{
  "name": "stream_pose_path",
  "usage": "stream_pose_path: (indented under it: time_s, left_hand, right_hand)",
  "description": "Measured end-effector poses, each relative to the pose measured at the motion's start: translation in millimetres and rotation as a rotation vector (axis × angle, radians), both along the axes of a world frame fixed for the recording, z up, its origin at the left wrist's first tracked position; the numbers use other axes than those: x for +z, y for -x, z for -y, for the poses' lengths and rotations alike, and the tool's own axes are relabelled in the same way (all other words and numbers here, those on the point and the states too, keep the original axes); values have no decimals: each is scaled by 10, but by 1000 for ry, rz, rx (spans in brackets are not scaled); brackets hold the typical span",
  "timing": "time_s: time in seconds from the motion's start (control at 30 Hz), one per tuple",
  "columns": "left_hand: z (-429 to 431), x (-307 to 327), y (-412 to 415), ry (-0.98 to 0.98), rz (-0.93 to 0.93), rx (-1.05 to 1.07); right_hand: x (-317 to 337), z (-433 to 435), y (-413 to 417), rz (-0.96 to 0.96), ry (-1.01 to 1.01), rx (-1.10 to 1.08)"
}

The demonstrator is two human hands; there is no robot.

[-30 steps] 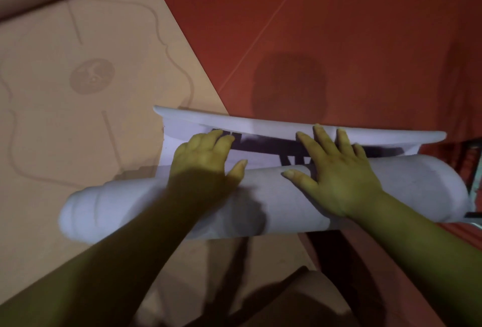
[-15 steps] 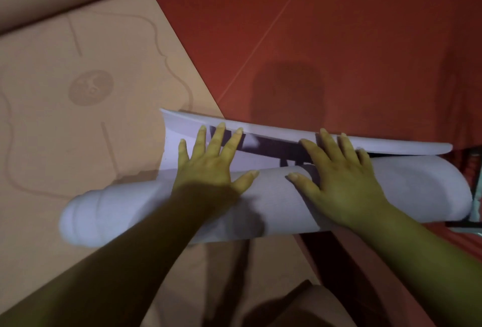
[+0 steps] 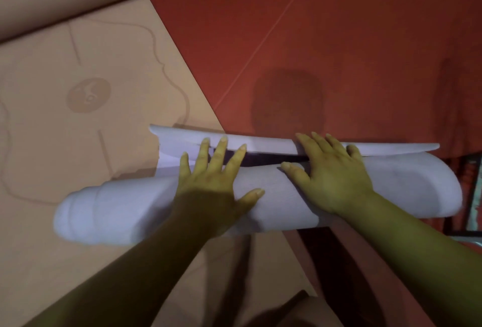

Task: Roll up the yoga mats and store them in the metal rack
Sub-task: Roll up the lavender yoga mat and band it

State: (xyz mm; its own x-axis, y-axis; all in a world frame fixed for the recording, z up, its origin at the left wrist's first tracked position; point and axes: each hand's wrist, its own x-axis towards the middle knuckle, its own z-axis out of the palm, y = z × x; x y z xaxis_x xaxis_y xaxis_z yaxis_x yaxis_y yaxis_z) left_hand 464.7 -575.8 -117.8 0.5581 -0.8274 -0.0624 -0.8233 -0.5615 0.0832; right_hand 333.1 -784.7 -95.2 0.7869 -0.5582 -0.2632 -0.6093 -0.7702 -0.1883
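Now both hands, left hand (image 3: 211, 186) and right hand (image 3: 332, 178), press flat with straight spread fingers (image 3: 220, 152) on the mat (image 3: 404, 186), rolled, lying left to right

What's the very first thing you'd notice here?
A big pale purple yoga mat, almost rolled up, lies across the middle. The left hand and right hand press flat on top of it, fingers spread. Under its left end lies a tan mat with a round logo, on a red floor.
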Motion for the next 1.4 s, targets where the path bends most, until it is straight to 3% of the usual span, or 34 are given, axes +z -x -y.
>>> stream_pose_path:
  time_s: [0.33, 0.53, 0.7, 0.93, 1.2, 1.3, 1.4]
  left_hand:
    - [266, 59, -347, -55, -129, 118]
    - [445, 148, -530, -101, -46, 135]
    - [510, 174, -609, -168, -89, 104]
    - [479, 178, -567, -134, -45, 84]
    - [391, 130, -475, -30, 93, 89]
    - [383, 155, -439, -32, 140, 100]
    - [378, 172, -410, -54, 173, 106]
  right_hand:
    - [-13, -46, 84, 64, 113, 57]
    - [-6, 123, -162, 34, 55, 37]
    - [-25, 173, -222, 59, 82, 45]
    - [-58, 167, -198, 124, 120, 39]
    - [164, 461, -307, -39, -151, 110]
    - [171, 459, -327, -75, -120, 124]
    - [102, 410, -264, 17, -32, 122]
